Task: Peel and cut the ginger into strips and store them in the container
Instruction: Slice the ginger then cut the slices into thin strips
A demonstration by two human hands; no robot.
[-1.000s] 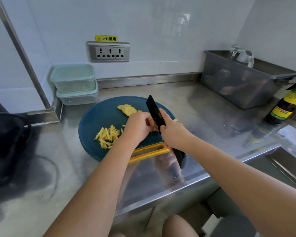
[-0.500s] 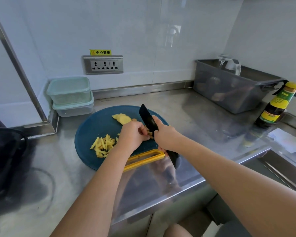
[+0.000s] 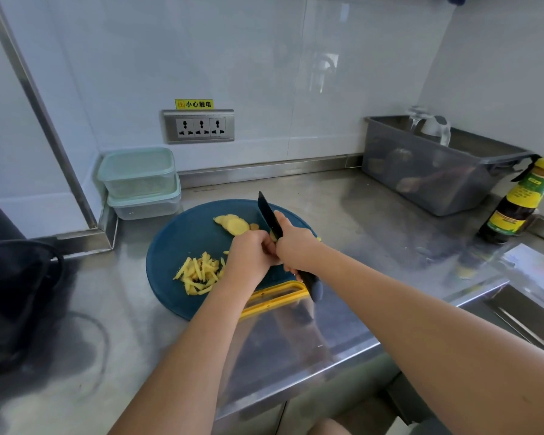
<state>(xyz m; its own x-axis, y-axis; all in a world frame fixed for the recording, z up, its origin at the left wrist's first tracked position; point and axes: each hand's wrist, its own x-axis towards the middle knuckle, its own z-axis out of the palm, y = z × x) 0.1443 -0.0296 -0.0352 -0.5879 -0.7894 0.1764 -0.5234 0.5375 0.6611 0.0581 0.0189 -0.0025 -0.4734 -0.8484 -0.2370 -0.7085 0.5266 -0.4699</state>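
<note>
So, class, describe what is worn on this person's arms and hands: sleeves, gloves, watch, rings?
The left hand and right hand are ungloved; the left forearm and right forearm are bare to the picture's edge: no sleeve, watch or bracelet. No ring shows.

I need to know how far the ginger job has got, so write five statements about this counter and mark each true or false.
1. The right hand grips the black knife. True.
2. The ginger strips are in a container. False: they lie piled on the blue board.
3. Uncut ginger slices lie on the board beyond the hands. True.
4. The sauce bottle stands left of the board. False: it stands far right, near the grey bin.
5. The two containers sit side by side. False: one is stacked on the other.
</note>
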